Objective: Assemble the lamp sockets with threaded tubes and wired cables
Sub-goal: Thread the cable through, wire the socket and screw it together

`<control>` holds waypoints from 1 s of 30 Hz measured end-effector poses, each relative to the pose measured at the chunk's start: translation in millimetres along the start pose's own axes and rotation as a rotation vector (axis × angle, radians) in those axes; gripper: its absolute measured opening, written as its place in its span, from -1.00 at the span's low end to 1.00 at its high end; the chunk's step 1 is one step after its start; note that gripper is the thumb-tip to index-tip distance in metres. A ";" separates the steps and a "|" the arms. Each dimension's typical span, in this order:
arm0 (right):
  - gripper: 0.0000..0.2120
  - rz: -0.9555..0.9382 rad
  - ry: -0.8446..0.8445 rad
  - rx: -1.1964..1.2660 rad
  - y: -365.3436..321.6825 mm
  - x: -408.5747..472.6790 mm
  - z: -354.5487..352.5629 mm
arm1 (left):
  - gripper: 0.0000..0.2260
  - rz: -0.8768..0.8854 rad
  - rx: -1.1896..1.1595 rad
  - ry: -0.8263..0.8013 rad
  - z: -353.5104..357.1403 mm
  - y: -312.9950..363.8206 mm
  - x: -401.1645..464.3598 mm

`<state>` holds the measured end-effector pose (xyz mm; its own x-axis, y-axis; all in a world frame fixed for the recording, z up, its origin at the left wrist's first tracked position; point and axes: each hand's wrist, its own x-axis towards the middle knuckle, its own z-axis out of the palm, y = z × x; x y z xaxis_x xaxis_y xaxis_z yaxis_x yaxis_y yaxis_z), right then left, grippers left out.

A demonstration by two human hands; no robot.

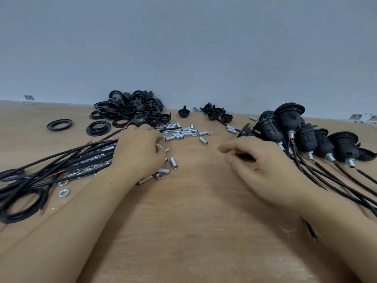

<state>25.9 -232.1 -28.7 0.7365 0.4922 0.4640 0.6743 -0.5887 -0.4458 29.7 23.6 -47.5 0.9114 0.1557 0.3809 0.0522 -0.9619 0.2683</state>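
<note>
Left hand [140,152] — among threaded tubes [179,134]

Assembled lamp sockets [289,119], black ribbed plastic w/ flanged rims, cluster at right of frame, tipped over, each w/ a silver threaded tube at its base and a black cable trailing toward lower right. Loose threaded tubes [183,133], short silver cylinders, scattered at center, most lying on their sides; a few more sit lower, near center-left. Bundle of wired cables [51,170], black w/ red-tipped leads, fans across left side, 1 looped at lower left. Silver hex nuts [64,193] lie among & below them. Pile of black socket caps and rings [130,107] sits upper center-left; 2 rings [59,124] lie flat further left. A few caps [216,114] sit upper center.
</note>
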 end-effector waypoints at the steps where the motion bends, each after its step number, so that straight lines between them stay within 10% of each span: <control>1: -0.78 -0.034 -0.049 -0.018 -2.3 -1.0 1.6 | -0.73 0.025 0.011 -0.022 0.6 -0.6 0.4; 30: -0.88 -0.043 -0.029 0.030 -3.0 -2.6 4.8 | -0.80 -0.010 -0.079 0.053 3.8 0.0 4.5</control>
<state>22.2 -228.5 -32.3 0.7079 0.5354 0.4607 0.7062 -0.5477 -0.4486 35.3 23.5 -49.2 0.8882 0.1788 0.4233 0.0269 -0.9398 0.3406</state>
